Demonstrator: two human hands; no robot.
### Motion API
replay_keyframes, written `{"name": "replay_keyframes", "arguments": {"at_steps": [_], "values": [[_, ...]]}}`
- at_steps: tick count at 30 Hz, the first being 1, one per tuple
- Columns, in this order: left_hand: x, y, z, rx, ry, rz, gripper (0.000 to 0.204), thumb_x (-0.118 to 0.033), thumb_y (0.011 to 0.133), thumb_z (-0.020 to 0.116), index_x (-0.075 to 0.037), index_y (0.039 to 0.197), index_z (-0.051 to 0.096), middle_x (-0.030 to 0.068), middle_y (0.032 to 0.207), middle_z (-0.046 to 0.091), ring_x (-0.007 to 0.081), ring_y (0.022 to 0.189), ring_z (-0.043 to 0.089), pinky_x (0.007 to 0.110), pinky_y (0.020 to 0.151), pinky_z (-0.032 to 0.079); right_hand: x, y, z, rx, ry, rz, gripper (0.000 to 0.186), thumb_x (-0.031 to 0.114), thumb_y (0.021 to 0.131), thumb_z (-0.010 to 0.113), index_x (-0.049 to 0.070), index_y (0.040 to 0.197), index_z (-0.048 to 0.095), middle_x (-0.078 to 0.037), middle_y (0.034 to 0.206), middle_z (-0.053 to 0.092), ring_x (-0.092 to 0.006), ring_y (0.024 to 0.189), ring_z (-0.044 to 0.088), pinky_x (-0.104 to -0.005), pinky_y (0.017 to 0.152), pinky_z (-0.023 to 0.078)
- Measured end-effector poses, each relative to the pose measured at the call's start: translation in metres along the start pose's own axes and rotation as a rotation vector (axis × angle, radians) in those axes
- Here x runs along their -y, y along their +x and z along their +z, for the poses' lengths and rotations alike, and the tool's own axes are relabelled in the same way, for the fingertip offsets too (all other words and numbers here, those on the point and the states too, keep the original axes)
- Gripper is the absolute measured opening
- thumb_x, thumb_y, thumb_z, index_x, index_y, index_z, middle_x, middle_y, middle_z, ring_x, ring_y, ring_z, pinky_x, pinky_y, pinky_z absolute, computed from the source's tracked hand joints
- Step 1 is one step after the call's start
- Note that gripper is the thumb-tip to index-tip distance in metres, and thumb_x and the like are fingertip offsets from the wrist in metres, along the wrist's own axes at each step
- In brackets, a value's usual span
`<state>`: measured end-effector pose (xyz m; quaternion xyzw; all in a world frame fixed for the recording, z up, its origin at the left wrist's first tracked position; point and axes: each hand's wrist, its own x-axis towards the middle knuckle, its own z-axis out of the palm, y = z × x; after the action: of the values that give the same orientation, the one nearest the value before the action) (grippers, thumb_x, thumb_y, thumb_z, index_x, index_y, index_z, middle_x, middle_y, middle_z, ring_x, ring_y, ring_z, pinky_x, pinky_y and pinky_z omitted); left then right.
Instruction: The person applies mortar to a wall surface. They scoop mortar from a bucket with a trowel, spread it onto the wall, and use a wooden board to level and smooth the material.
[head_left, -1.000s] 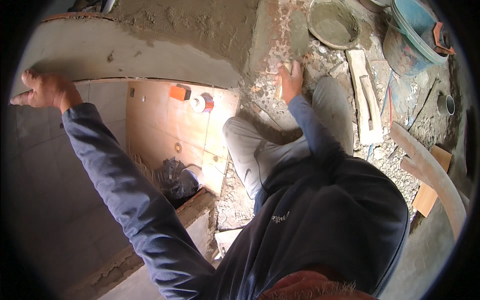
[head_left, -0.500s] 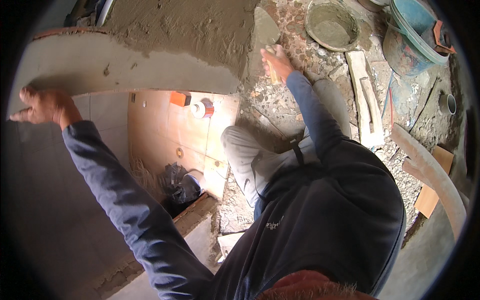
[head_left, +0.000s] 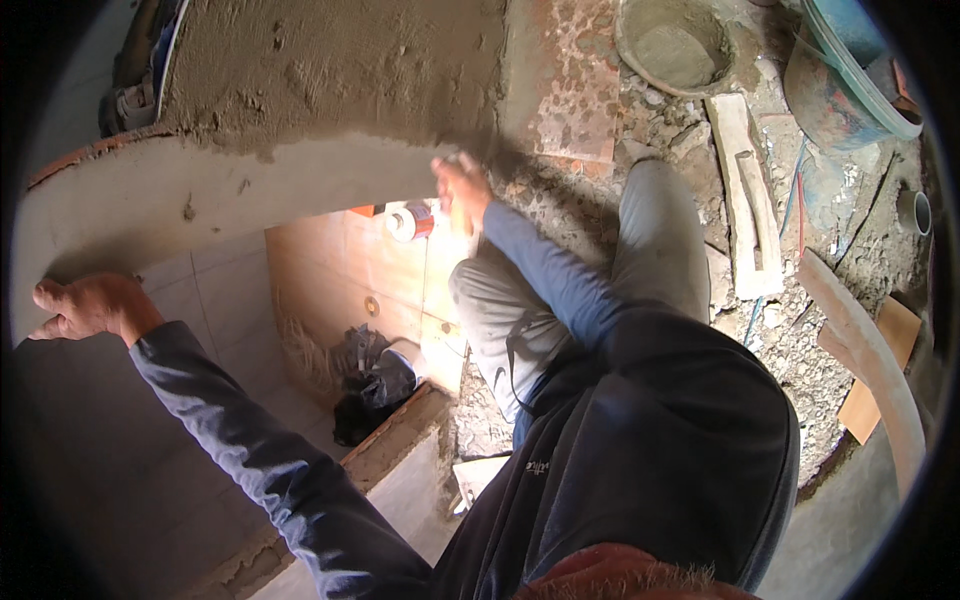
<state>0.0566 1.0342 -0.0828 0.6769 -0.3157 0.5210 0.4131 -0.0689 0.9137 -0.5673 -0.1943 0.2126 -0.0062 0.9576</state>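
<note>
Grey mortar (head_left: pixel 340 75) lies rough and wet across the top of a ledge, and its front is a smooth, paler strip (head_left: pixel 290 185) that runs from the far left to the right hand (head_left: pixel 462 187); that hand is closed around a pale handle (head_left: pixel 460 217) near the strip's right end, the handle pointing down toward the person's knee (motion blurs both, and I cannot tell what sits at the other end of the tool). The left hand (head_left: pixel 90 305) is open at the strip's lower left edge, thumb and a finger stretched outward; whether it presses there or merely rests, I cannot tell.

Below the strip is a tiled floor (head_left: pixel 330 275); on it are a white and red bottle (head_left: pixel 408 223), an orange block (head_left: pixel 363 210) partly hidden by the strip, and a black bag (head_left: pixel 385 385) farther down. Right of the mortar is a speckled slab (head_left: pixel 575 80); beyond it stands a round bowl (head_left: pixel 640 72) with more mortar inside, then a blue bucket (head_left: pixel 822 95) at the upper right; a long pale plank (head_left: pixel 740 195) lies on the rubble below the bowl, and a curved board (head_left: pixel 868 350) crosses an orange-brown panel (head_left: pixel 860 410) at the far right.
</note>
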Motion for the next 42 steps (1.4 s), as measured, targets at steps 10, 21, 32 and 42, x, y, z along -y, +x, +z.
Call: {"name": "replay_keyframes", "arguments": {"at_steps": [10,21,32,42], "values": [[-0.002,-0.004,-0.006,-0.055,0.038,-0.093,0.093,-0.03,0.095,0.061,-0.002,0.155,-0.004,0.0189,0.135,0.047,0.0292,0.113,0.051,0.04,0.101,0.043,0.206,-0.07,-0.11,-0.059,-0.638,-0.211,0.018,0.027,0.092,0.061,0.011,0.099,0.056,-0.005,0.085,0.058,-0.0153,0.068,0.057,-0.0291,0.053,0.05],[0.015,-0.002,-0.004,-0.054,0.069,-0.035,0.095,-0.032,0.092,0.066,-0.002,0.155,0.002,0.0211,0.132,0.049,0.0298,0.11,0.054,0.045,0.094,0.046,0.416,-0.011,-0.296,-0.639,-2.585,0.125,0.043,0.027,0.09,0.062,0.003,0.124,0.057,-0.022,0.107,0.067,-0.0333,0.095,0.069,-0.0459,0.082,0.055],[-0.015,-0.007,0.003,-0.082,0.075,-0.095,0.091,-0.032,0.094,0.062,-0.001,0.155,0.002,0.0211,0.131,0.05,0.029,0.109,0.053,0.043,0.097,0.045,0.382,-0.084,-0.264,-0.309,-1.252,-0.007,0.046,0.049,0.093,0.059,0.006,0.11,0.058,-0.004,0.065,0.054,-0.0126,0.044,0.05,-0.0285,0.036,0.04],[-0.027,-0.017,0.008,-0.073,0.162,-0.116,0.092,-0.039,0.094,0.063,-0.002,0.155,0.005,0.0236,0.149,0.035,0.0331,0.128,0.046,0.046,0.108,0.038,0.255,0.014,-0.175,-0.086,-0.102,-0.283,0.033,0.03,0.094,0.058,0.007,0.118,0.056,-0.003,0.078,0.056,-0.0111,0.056,0.051,-0.0256,0.047,0.045]]}}
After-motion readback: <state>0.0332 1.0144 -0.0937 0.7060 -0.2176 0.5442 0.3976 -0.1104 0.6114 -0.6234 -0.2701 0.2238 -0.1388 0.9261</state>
